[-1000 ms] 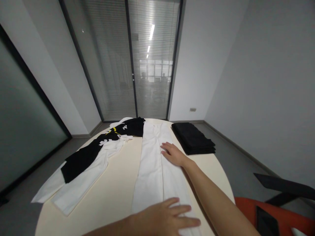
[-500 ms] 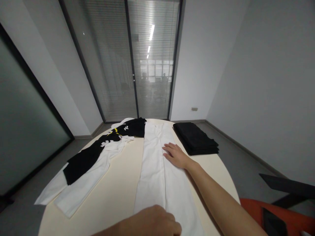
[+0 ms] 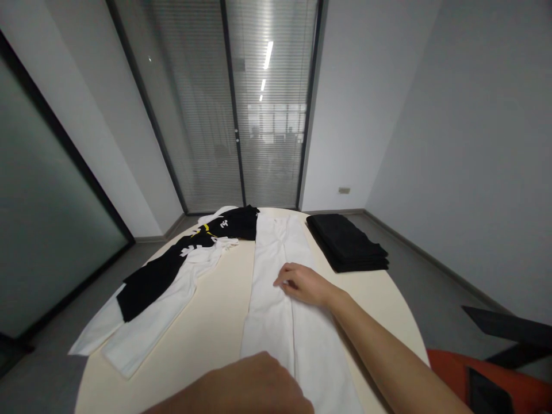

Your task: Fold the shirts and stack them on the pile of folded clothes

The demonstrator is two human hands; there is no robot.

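Observation:
White trousers lie lengthwise on the round table, with the waist at the far edge and the legs running towards me. Over the middle of them, my right hand is closed, its thumb and fingertips pinching the cloth near the line between the legs. My left hand is low at the bottom edge of the view, above the near part of the legs. Its knuckles are bent and the hand looks closed; the fingertips are hidden, so what they hold does not show.
The cream table carries black garments with white and yellow prints and other white trousers on the left. A stack of folded black cloth sits at the right. An orange chair stands beside the table's right edge.
My right hand has gone from lying flat with fingers spread to a pinch, and has shifted slightly towards me and left. My left hand has moved slightly; its fingers now show less.

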